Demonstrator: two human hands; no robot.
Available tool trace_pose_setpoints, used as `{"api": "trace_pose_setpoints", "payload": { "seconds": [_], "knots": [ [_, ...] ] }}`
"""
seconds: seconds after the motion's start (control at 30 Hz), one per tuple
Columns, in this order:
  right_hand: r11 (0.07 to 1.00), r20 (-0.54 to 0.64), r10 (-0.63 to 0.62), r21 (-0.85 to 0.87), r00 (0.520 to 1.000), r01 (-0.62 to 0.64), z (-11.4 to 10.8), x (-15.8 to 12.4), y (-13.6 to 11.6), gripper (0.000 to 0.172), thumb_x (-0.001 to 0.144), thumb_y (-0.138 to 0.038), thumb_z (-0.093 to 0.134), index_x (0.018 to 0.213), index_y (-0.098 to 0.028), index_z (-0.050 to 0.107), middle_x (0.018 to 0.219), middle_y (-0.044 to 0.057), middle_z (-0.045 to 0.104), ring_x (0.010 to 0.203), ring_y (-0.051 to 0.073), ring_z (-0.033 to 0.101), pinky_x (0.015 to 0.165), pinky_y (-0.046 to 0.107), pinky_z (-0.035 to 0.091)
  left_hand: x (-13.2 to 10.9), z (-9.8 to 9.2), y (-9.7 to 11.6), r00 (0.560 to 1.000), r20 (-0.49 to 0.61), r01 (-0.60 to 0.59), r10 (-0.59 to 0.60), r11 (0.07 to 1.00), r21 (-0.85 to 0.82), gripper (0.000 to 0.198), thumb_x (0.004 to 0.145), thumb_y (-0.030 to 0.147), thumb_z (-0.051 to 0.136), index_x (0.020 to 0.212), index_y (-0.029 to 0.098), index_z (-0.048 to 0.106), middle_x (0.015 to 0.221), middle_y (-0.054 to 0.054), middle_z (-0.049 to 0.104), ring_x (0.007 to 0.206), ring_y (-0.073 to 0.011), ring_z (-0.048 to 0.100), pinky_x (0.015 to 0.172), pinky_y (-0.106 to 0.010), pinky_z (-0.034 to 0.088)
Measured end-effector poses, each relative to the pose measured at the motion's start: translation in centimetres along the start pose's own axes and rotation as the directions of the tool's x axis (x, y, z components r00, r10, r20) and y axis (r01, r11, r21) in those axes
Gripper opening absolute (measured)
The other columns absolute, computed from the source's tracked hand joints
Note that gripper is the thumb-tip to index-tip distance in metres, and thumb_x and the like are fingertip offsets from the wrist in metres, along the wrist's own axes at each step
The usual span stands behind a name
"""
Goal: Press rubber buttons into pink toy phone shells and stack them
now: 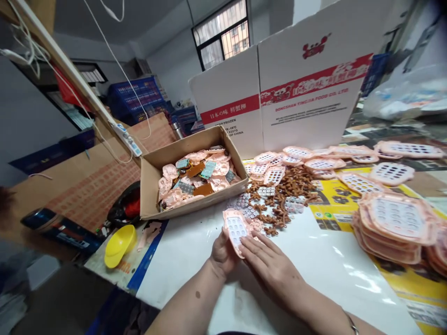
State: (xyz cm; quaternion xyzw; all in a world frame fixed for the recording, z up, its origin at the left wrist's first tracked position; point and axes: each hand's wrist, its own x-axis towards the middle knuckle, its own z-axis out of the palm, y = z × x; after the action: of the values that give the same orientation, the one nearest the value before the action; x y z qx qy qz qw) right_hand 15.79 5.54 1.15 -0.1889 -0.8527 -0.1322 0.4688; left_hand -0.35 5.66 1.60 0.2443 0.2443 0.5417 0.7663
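Note:
A pink plastic casing [234, 225] with a pale button pad showing in its holes stands tilted above the white table, face toward me. My left hand [222, 253] grips its lower left edge. Across its lower right part lie the fingers of my right hand [268, 265], pressed against it; my right thumb is hidden. Just behind the casing is a heap of small brown pieces [296, 181]. White button pads [266, 191] lie at the heap's near edge, and another pink part [256, 225] shows just behind my right fingers.
A cardboard box [195, 204] of pink casings and circuit boards stands at left. Stacked pink casings [398, 223] are at right, with more along the back. A printed white carton panel [296, 102] rises behind. A yellow scoop-like object [120, 245] and dark bottle [63, 232] sit left.

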Motion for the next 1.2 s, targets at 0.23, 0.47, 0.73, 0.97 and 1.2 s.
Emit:
{"api": "trace_pose_setpoints", "payload": {
  "seconds": [0.23, 0.47, 0.73, 0.97, 1.2],
  "knots": [
    [1.0, -0.011, 0.0, 0.014, 1.0, 0.0, 0.4, -0.3, 0.1, 0.031, 0.095, -0.006, 0.043, 0.11, -0.009, 0.07, 0.112, 0.014, 0.077, 0.106, 0.02, 0.073, 0.103, 0.043, 0.058, 0.1, 0.0, 0.0, 1.0, 0.01, 0.005, -0.005, 1.0, 0.021, 0.1, 0.056, 0.065, 0.088, 0.135, 0.01, 0.061, 0.124, -0.022, 0.067, 0.132, -0.0396, 0.053, 0.112, -0.048, 0.04],
    [0.999, -0.016, 0.032, 0.014, 0.999, -0.032, 0.8, -0.5, -0.1, 0.03, 0.095, -0.006, 0.043, 0.11, -0.009, 0.07, 0.112, 0.015, 0.077, 0.104, 0.021, 0.074, 0.1, 0.045, 0.06, 0.4, -0.9, -0.3, 0.999, 0.017, -0.031, 0.031, 0.999, 0.019, 0.099, 0.062, 0.062, 0.086, 0.141, 0.011, 0.056, 0.124, -0.021, 0.069, 0.131, -0.0374, 0.055, 0.113, -0.044, 0.041],
    [0.999, -0.056, 0.029, 0.026, 0.998, -0.028, 1.1, -0.6, 0.1, 0.031, 0.094, -0.005, 0.043, 0.109, -0.009, 0.069, 0.111, 0.014, 0.077, 0.105, 0.02, 0.073, 0.105, 0.043, 0.056, 0.3, -0.7, -0.1, 0.997, 0.023, -0.076, 0.075, 0.997, 0.008, 0.093, 0.064, 0.059, 0.086, 0.14, 0.013, 0.059, 0.119, -0.019, 0.072, 0.13, -0.037, 0.056, 0.114, -0.044, 0.04],
    [1.0, -0.041, 0.008, 0.027, 0.999, -0.007, 1.1, -0.7, 0.3, 0.033, 0.092, -0.004, 0.043, 0.111, -0.01, 0.069, 0.112, 0.013, 0.077, 0.107, 0.02, 0.073, 0.105, 0.043, 0.056, 0.2, -0.3, 0.3, 0.997, 0.003, -0.077, 0.077, 0.997, -0.014, 0.076, 0.069, 0.069, 0.077, 0.116, 0.009, 0.073, 0.11, -0.02, 0.074, 0.128, -0.0392, 0.057, 0.112, -0.05, 0.04],
    [1.0, -0.043, -0.006, -0.01, 0.999, 0.006, 0.7, -0.3, 0.1, 0.036, 0.089, -0.002, 0.042, 0.111, -0.012, 0.069, 0.112, 0.011, 0.077, 0.107, 0.019, 0.073, 0.106, 0.043, 0.055, 0.0, 0.0, 0.5, 0.998, -0.015, -0.057, 0.056, 0.997, -0.043, 0.077, 0.07, 0.068, 0.076, 0.115, 0.006, 0.073, 0.11, -0.022, 0.073, 0.128, -0.0411, 0.057, 0.111, -0.052, 0.041]
  ]
}}
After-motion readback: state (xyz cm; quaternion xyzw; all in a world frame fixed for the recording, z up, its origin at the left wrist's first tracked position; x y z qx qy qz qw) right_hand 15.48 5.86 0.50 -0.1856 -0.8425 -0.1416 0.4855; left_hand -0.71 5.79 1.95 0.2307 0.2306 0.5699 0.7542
